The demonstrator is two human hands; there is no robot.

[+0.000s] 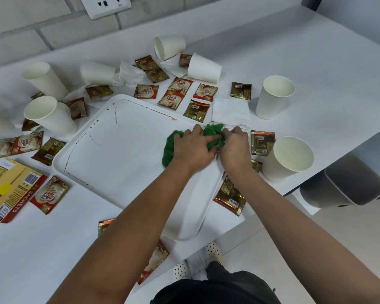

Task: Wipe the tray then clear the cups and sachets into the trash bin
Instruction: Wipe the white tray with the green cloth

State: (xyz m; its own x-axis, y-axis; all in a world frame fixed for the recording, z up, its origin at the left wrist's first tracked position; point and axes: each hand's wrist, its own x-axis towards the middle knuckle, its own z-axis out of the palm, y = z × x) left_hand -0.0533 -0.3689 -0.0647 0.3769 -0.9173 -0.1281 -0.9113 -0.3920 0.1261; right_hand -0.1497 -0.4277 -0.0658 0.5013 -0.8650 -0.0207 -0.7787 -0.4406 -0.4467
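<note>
A: Which step is running?

B: Wiping — first step. Both hands are working a green cloth point(171, 148) at the tray's point(123, 163) far right corner. Left hand point(192, 150) is pressing down on the cloth, fingers spread and slightly curled over it. Right hand point(234, 145) is bunching the cloth's right end, fingers curled round it.

A: Tray state?

B: Looking mostly white; dark dotted marks are showing along the left rim and a brownish smear on the far rim point(173, 119). I'd judge wiping as unfinished.

A: Next move?

B: Probably dragging the cloth left across the base and along those rims, pressing flat. Then clearing — grey trash bin point(347, 183) is sitting on the floor, below the counter's right edge.

A: Counts?

B: Seven paper cups clearly — three upright: one point(274, 96) far right, one point(287, 157) near right, one point(49, 116) left of tray. The rest are lying tipped at the back. Sachets — roughly twenty, all off the tray; some are overlapping or hidden under the arms, so not exact. One yellow sachet box point(9, 189) at left, a few white napkins.
</note>
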